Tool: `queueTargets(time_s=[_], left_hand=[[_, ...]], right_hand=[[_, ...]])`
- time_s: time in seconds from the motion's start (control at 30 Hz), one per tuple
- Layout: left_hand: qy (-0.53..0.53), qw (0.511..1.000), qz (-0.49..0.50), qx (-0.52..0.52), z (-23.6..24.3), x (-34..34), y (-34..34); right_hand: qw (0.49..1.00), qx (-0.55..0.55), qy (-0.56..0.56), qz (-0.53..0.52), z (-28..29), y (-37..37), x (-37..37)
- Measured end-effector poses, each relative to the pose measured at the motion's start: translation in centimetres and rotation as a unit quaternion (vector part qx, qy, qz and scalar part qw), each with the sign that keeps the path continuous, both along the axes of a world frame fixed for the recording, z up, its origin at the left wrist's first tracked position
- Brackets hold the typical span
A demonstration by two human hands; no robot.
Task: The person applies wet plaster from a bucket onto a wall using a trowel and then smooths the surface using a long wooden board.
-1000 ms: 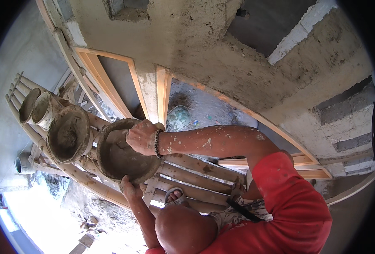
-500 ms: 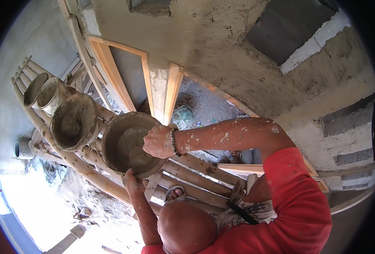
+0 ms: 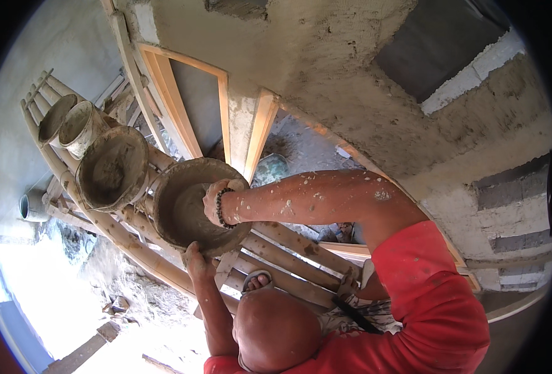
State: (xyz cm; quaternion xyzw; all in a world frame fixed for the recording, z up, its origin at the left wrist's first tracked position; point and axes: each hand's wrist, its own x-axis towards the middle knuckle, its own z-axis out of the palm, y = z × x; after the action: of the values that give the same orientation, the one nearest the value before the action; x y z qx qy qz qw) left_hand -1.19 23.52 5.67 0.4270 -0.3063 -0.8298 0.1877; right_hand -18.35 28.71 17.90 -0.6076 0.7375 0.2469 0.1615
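Observation:
A round, mortar-caked basin (image 3: 167,215) stands tilted on a scaffold of bamboo poles, with wet grey mortar (image 3: 195,209) inside. My left hand (image 3: 197,262) grips its near rim, fingers partly hidden behind the edge. Reaching over the rim, my right hand (image 3: 217,203) is closed inside the basin, down by the mortar; whatever it holds is hidden beneath it. Dark beads circle that wrist, and pale splashes dot the forearm. A second mortar-crusted basin (image 3: 112,168) sits just left of the first one.
Two buckets (image 3: 79,129) stand farther left along the bamboo scaffold (image 3: 288,268), whose poles have gaps between them. Wooden frames (image 3: 265,134) edge openings in the plastered wall (image 3: 326,68). A sandalled foot (image 3: 257,282) rests on the poles. Bright rubble ground lies below left.
My right hand has moved left and deeper into the basin, its fingers now lower against the mortar. My left hand stays on the rim. The view has shifted slightly.

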Motion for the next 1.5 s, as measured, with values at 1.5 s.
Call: queueTargets(time_s=[1.5], left_hand=[[0.097, 0.99, -0.034, -0.093, 2.4, -2.1, 3.6]], right_hand=[[0.968, -0.159, -0.191, -0.033, 2.4, 9.4, -2.5]])
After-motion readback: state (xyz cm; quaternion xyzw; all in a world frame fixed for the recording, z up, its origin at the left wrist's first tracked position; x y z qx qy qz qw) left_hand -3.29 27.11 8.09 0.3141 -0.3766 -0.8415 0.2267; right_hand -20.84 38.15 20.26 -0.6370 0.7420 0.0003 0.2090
